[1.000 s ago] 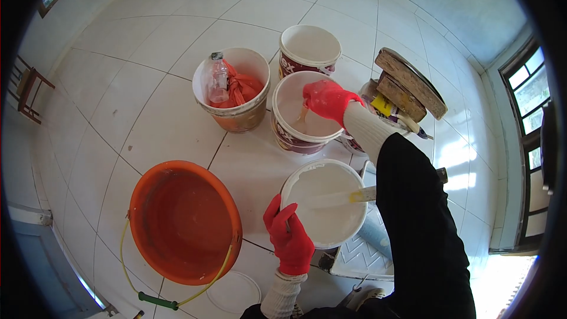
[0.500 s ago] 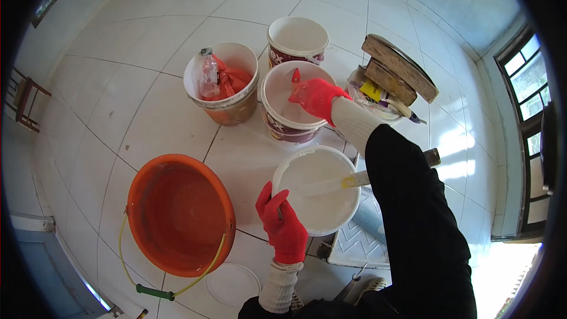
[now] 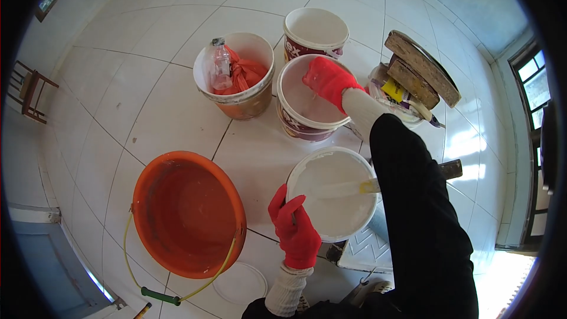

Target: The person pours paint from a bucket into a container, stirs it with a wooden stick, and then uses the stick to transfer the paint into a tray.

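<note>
My left hand (image 3: 298, 236), in a red glove, grips the left rim of a white bucket of pale paint (image 3: 331, 218). A stirring stick (image 3: 384, 185) lies across that bucket, its pale end over the paint. My right hand (image 3: 331, 81), also red-gloved, reaches into the mouth of a bucket with a maroon label (image 3: 307, 128). Its fingers are closed and point down inside; what they hold, if anything, is hidden. Some whitish liquid (image 3: 307, 103) shows inside.
An orange bucket (image 3: 139, 212) stands at the left, a round lid (image 3: 242, 283) near it. Behind are a bucket (image 3: 242, 106) holding a bottle (image 3: 222, 68) and red bag, and another labelled bucket (image 3: 316, 15). Wooden blocks (image 3: 419, 71) top a container at right. A paint tray (image 3: 366, 251) lies below.
My right hand has closed up and its raised red fingertip no longer shows. The whole view has shifted, with the floor objects appearing further right.
</note>
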### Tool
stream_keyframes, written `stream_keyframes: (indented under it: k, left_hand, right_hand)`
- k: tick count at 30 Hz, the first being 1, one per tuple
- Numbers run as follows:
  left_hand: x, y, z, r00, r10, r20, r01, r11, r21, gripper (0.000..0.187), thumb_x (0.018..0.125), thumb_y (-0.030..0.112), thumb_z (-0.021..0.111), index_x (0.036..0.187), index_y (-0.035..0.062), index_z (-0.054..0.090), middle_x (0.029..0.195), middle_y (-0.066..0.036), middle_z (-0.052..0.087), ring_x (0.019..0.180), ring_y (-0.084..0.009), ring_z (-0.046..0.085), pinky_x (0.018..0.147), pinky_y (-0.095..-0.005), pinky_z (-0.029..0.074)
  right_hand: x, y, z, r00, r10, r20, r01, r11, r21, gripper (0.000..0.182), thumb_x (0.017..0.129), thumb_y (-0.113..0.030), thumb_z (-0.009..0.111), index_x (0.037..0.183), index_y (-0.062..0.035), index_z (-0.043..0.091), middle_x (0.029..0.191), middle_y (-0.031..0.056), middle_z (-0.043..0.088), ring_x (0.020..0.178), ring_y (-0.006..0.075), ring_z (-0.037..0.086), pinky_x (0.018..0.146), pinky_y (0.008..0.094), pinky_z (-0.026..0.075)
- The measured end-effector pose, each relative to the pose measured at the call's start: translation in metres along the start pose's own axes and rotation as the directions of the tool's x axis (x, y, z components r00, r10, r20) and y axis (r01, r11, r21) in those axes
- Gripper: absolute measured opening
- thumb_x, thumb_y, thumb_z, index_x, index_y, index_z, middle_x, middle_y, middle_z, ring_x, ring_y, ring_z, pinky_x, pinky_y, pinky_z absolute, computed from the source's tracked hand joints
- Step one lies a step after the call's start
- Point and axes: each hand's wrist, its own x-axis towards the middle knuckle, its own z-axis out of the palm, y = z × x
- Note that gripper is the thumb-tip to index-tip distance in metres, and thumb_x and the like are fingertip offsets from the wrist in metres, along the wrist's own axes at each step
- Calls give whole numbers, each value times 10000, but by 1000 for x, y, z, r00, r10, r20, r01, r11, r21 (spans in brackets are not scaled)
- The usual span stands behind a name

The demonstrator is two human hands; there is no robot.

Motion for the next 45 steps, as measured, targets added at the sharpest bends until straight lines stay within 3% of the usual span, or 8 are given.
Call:
stream_keyframes:
  k: [2,30,31,34,37,39,41,45]
  left_hand:
    - [0,-1,0,1000,-14,2,14,1000,-10,175,918,-26,469,1017,72,575,1269,-153,459,1134,-280,483,943,-369,417]
    - [-1,-9,-1,997,73,-18,-72,996,53,161,910,-11,501,1019,78,579,1237,-156,498,1096,-284,530,872,-355,464]
    - [-1,-9,-1,997,75,-18,-74,996,51,161,910,-11,501,1019,78,579,1237,-156,498,1096,-284,530,872,-355,464]
    - [-1,-9,0,997,72,-21,-71,997,41,164,912,-3,498,1028,78,583,1243,-150,498,1117,-279,516,889,-357,452]
    - [-4,-11,1,998,64,-28,-64,998,-2,173,910,9,491,1043,74,581,1258,-144,494,1139,-279,501,924,-365,433]
    - [-3,-8,2,999,5,-42,-7,999,-51,224,905,16,477,1110,56,559,1268,-143,490,1153,-284,491,956,-374,414]
    - [-3,-12,3,999,-3,-46,-1,997,-72,261,906,27,470,1158,44,534,1273,-142,486,1161,-284,486,971,-378,406]
    - [-4,-6,3,993,-114,-26,109,984,-143,385,915,60,450,1298,22,438,1304,-144,465,1193,-284,464,1011,-391,377]
  right_hand:
    - [3,13,0,984,100,150,-172,778,605,334,627,-145,772,942,-164,662,887,-35,674,923,206,652,750,288,522]
    - [-115,117,-112,967,-254,-1,212,804,556,178,820,-207,621,973,-130,668,939,21,638,964,227,580,780,359,503]
    - [-136,128,-161,872,-102,478,-306,650,696,195,849,-238,606,1003,-132,662,1008,26,643,955,238,583,809,372,504]
    - [-220,149,-111,945,-81,317,-230,525,819,269,882,-70,571,1145,-92,625,1155,98,622,1054,248,591,897,316,511]
    - [-302,137,-56,622,15,783,-739,-319,593,355,806,44,605,1151,-38,607,859,100,589,688,194,600,636,235,521]
    - [-318,107,-89,697,-131,705,-707,40,706,776,625,-31,800,1333,-54,484,1127,139,593,970,245,588,918,341,485]
    - [-322,45,-86,913,-81,399,-361,-617,699,934,608,-195,858,1401,-54,385,1396,138,452,1296,246,401,1103,394,289]
    - [-273,-46,-122,760,550,347,313,-777,547,413,984,-302,433,1285,-22,477,1253,113,538,1134,191,504,1000,366,384]
